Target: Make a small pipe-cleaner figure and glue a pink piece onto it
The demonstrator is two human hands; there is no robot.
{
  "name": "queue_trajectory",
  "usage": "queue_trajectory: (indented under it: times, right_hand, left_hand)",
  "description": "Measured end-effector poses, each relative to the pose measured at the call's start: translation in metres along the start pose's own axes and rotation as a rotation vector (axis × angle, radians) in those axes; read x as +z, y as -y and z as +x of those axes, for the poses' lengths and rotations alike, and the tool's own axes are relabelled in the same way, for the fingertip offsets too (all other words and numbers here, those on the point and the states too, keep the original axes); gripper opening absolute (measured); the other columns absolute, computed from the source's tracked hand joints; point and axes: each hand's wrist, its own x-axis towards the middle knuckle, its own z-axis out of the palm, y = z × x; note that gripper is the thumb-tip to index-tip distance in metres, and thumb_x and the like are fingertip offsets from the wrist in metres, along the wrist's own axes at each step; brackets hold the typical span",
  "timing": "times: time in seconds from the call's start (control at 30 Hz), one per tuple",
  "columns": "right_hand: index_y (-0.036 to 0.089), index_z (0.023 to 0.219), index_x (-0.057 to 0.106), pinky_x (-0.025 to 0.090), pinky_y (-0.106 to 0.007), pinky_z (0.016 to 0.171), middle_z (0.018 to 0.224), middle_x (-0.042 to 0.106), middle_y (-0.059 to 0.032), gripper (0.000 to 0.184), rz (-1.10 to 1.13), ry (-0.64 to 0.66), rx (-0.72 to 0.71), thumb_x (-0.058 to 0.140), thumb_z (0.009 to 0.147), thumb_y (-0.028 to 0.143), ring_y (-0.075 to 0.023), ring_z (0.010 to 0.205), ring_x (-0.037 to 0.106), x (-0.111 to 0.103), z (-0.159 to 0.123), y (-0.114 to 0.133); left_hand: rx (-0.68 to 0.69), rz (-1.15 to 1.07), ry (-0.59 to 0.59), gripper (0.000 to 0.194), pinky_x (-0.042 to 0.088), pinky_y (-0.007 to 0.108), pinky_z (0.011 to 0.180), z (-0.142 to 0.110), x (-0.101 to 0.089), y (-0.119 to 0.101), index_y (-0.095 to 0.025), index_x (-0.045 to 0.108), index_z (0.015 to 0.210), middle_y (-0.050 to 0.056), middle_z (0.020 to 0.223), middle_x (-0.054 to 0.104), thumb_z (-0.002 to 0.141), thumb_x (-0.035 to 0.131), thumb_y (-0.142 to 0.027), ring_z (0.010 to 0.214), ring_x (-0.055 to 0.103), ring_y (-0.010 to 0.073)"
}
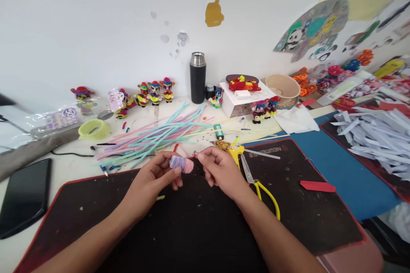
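Note:
Between the thumb and fingers of my left hand [153,175] is a coil of wound pipe cleaner [182,164], purple at one end and pink at the other. My right hand [221,171] is closed in a pinch just to the right of the coil. A small reddish bit shows at its fingertips, too small to name. Behind my right hand lies a yellow glue gun [235,150], with yellow-handled scissors [267,196] beside it. A loose pile of pastel pipe cleaners [153,134] spreads out beyond both hands.
A black mat [179,230] with a red edge lies under my hands. Along the wall stand a black thermos [197,79] and several small pipe-cleaner dolls [155,93]. A phone [25,196] rests at left, a red strip [317,186] at right, white paper strips [378,136] farther right.

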Motion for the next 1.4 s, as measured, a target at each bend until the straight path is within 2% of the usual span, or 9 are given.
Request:
queue_trajectory:
  times: [0.1, 0.27, 0.4, 0.67, 0.8, 0.97, 1.07, 1.27, 1.4]
  right_hand:
    - [0.021, 0.095, 0.064, 0.033, -0.023, 0.044, 0.052, 0.051, 0.0085, 0.034, -0.179, -0.067, 0.012, 0.063, 0.096, 0.055, -0.0107, 0.04, 0.044, -0.018, -0.015, 0.008]
    - [0.024, 0.096, 0.071, 0.039, -0.028, 0.058, 0.068, 0.063, 0.0004, 0.033, -0.725, -0.28, 0.011, 0.059, 0.098, 0.055, -0.0189, 0.062, 0.058, -0.059, -0.04, 0.016]
    - [0.024, 0.098, 0.068, 0.036, -0.03, 0.058, 0.073, 0.068, -0.0022, 0.036, -0.945, -0.31, 0.103, 0.058, 0.095, 0.058, -0.0222, 0.063, 0.062, -0.079, -0.047, 0.013]
    - [0.021, 0.101, 0.068, 0.033, -0.03, 0.059, 0.076, 0.072, -0.0058, 0.042, -1.149, -0.337, 0.196, 0.057, 0.097, 0.061, -0.0263, 0.07, 0.068, -0.076, -0.027, 0.0]
    - [0.02, 0.099, 0.068, 0.03, -0.031, 0.06, 0.076, 0.073, -0.008, 0.037, -1.229, -0.35, 0.17, 0.055, 0.1, 0.055, -0.0267, 0.071, 0.068, -0.071, -0.022, -0.002]
    - [0.023, 0.083, 0.064, 0.031, -0.03, 0.059, 0.071, 0.07, -0.0048, 0.029, -1.142, -0.388, 0.183, 0.058, 0.095, 0.047, -0.0239, 0.068, 0.064, -0.072, -0.02, -0.003]
    - [0.024, 0.073, 0.06, 0.031, -0.029, 0.057, 0.064, 0.065, -0.0022, 0.031, -1.027, -0.405, 0.15, 0.058, 0.092, 0.048, -0.022, 0.062, 0.061, -0.076, -0.019, -0.006]
    - [0.024, 0.073, 0.053, 0.029, -0.026, 0.043, 0.054, 0.047, 0.0062, 0.04, -0.438, -0.31, 0.167, 0.062, 0.088, 0.06, -0.0132, 0.042, 0.04, -0.084, -0.03, -0.016]
    - [0.021, 0.08, 0.056, 0.034, -0.023, 0.04, 0.058, 0.051, 0.0058, 0.044, -0.067, -0.257, 0.197, 0.07, 0.086, 0.063, -0.0113, 0.04, 0.045, -0.079, -0.043, -0.01]
  left_hand:
    - [0.003, -0.012, 0.007, 0.034, 0.05, 0.026, 0.058, 0.001, -0.002, 0.001, -0.017, 0.063, 0.109, 0.002, 0.075, 0.07, 0.09, 0.077, -0.042, 0.065, 0.064, 0.0153]
    - [-0.009, -0.027, 0.046, 0.031, 0.05, 0.027, 0.06, 0.002, -0.001, 0.001, -0.017, 0.063, 0.108, 0.002, 0.077, 0.07, 0.092, 0.075, -0.041, 0.066, 0.063, 0.0155]
    - [-0.006, -0.058, 0.049, 0.032, 0.049, 0.027, 0.059, 0.002, 0.001, 0.0, -0.017, 0.064, 0.104, 0.003, 0.082, 0.07, 0.09, 0.077, -0.042, 0.066, 0.064, 0.015]
    - [-0.009, -0.063, 0.053, 0.035, 0.049, 0.026, 0.058, 0.0, 0.002, -0.001, -0.017, 0.063, 0.103, 0.002, 0.083, 0.069, 0.087, 0.079, -0.044, 0.065, 0.063, 0.0141]
    - [-0.015, -0.052, 0.068, 0.035, 0.05, 0.027, 0.059, -0.001, 0.002, -0.001, -0.018, 0.063, 0.103, 0.002, 0.083, 0.068, 0.087, 0.079, -0.045, 0.065, 0.063, 0.0145]
    - [-0.034, -0.047, 0.08, 0.038, 0.049, 0.026, 0.058, 0.0, 0.003, -0.003, -0.018, 0.064, 0.101, 0.002, 0.084, 0.068, 0.084, 0.081, -0.046, 0.065, 0.062, 0.0144]
    - [-0.032, -0.048, 0.087, 0.038, 0.049, 0.026, 0.058, 0.0, 0.003, -0.003, -0.018, 0.064, 0.1, 0.003, 0.084, 0.069, 0.084, 0.081, -0.047, 0.064, 0.061, 0.0143]
    - [-0.038, -0.059, 0.081, 0.038, 0.048, 0.026, 0.058, 0.0, 0.003, -0.001, -0.018, 0.064, 0.101, 0.003, 0.085, 0.069, 0.084, 0.081, -0.047, 0.063, 0.061, 0.0137]
    - [-0.039, -0.068, 0.053, 0.037, 0.048, 0.025, 0.06, -0.001, 0.003, -0.001, -0.018, 0.065, 0.102, 0.002, 0.086, 0.068, 0.084, 0.082, -0.046, 0.068, 0.06, 0.0138]
